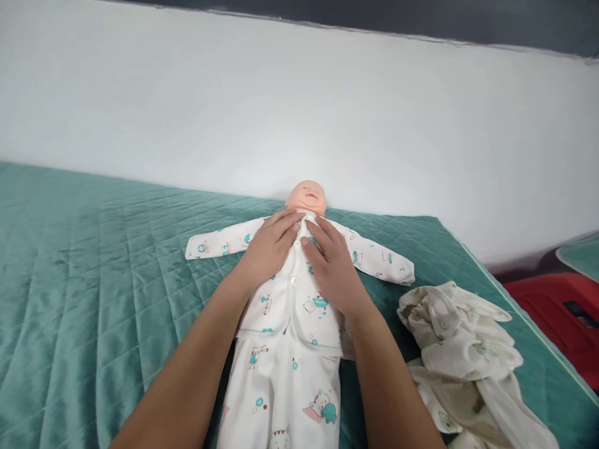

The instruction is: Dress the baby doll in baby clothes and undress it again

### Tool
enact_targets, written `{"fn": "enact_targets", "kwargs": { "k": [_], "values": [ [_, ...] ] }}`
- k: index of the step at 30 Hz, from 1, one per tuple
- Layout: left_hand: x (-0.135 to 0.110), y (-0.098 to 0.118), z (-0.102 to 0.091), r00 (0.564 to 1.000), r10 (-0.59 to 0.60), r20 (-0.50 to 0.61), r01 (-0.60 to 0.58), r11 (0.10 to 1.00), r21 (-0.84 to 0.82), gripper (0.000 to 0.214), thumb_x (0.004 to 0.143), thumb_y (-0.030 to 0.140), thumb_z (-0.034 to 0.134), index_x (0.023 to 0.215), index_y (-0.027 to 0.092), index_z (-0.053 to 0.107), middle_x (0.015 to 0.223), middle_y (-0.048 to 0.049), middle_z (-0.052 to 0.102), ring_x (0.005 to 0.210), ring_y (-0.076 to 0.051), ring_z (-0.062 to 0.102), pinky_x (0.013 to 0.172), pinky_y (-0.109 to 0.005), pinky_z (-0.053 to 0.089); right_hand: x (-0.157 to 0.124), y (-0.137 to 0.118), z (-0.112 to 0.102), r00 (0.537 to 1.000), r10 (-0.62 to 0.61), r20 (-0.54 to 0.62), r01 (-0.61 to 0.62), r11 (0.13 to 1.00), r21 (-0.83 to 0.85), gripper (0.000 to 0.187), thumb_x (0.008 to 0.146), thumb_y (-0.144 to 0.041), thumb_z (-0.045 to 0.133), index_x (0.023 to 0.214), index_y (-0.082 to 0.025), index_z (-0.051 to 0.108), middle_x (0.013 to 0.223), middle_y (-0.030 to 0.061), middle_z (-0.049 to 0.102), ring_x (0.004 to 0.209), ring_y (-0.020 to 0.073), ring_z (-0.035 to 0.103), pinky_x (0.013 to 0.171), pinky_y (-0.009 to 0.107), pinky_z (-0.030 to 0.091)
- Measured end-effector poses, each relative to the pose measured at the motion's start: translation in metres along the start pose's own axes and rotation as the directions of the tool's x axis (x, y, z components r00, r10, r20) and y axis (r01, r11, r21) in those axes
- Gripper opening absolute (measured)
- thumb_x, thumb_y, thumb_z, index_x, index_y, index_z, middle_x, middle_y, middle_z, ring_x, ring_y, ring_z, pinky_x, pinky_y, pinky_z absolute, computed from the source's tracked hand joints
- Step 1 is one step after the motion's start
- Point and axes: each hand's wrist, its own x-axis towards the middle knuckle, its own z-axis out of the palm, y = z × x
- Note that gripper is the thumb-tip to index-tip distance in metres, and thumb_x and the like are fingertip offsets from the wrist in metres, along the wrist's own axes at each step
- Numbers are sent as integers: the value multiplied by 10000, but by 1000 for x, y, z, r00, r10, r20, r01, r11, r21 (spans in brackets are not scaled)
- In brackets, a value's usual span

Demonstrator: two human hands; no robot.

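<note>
A baby doll lies on its back, head at the wall, arms spread to the sides. It wears a white printed button-front shirt and matching pants. My left hand rests on the left side of the shirt's chest, fingers stretched toward the collar. On the other side of the front opening, my right hand lies with its fingers apart, its thumb beside an upper button. Farther down the front, another button shows between my wrists. The palms hide part of the chest fabric.
A crumpled heap of off-white baby clothes lies to the right of the doll. Quilted green cover spreads under everything, with its edge at the right. Beyond that edge stands a red plastic object. The white wall rises behind.
</note>
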Motion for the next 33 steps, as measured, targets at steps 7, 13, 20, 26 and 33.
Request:
{"fn": "enact_targets", "kwargs": {
  "k": [7, 13, 20, 26, 33],
  "values": [
    [0, -1, 0, 1000, -2, -1, 2, 1000, -28, 400, 1016, 296, 377, 1324, 247, 626, 1476, -34, 549, 1432, -170, 437, 1230, -340, 306, -1, -7, -2, 992, 128, -10, -126, 987, 96, 397, 983, -441, 473, 1334, -294, 586, 1529, 62, 483, 1463, 296, 373, 1212, 592, 292],
    [0, 0, 0, 1000, -5, -4, 5, 1000, -20, 390, 1013, 306, 386, 1302, 253, 642, 1457, -35, 558, 1419, -182, 448, 1223, -353, 317, -2, -14, -4, 981, 180, -68, -164, 969, 186, 353, 950, -433, 519, 1249, -254, 571, 1433, 72, 569, 1377, 263, 465, 1181, 528, 347],
    [0, 0, -1, 1000, -3, 0, 3, 1000, 3, 390, 1013, 304, 380, 1293, 272, 649, 1466, -21, 558, 1424, -190, 448, 1220, -364, 327, -2, -13, -3, 984, 164, -71, -148, 971, 189, 304, 946, -413, 523, 1207, -266, 576, 1416, 59, 577, 1369, 252, 467, 1175, 509, 343],
    [-1, 3, -2, 1000, 0, 3, 0, 997, 74, 391, 1019, 290, 366, 1292, 275, 645, 1471, -18, 556, 1436, -200, 429, 1229, -390, 318, -2, -13, -3, 983, 170, -71, -154, 970, 189, 312, 941, -421, 528, 1211, -275, 584, 1422, 58, 575, 1377, 257, 465, 1167, 512, 353],
    [0, -2, 0, 1000, 8, 16, -9, 997, 76, 385, 1026, 316, 349, 1250, 283, 661, 1492, -29, 518, 1452, -200, 384, 1249, -413, 271, -2, -12, -2, 982, 165, -88, -145, 971, 192, 317, 944, -418, 530, 1221, -279, 595, 1422, 60, 580, 1374, 265, 471, 1167, 521, 357]
  ]
}}
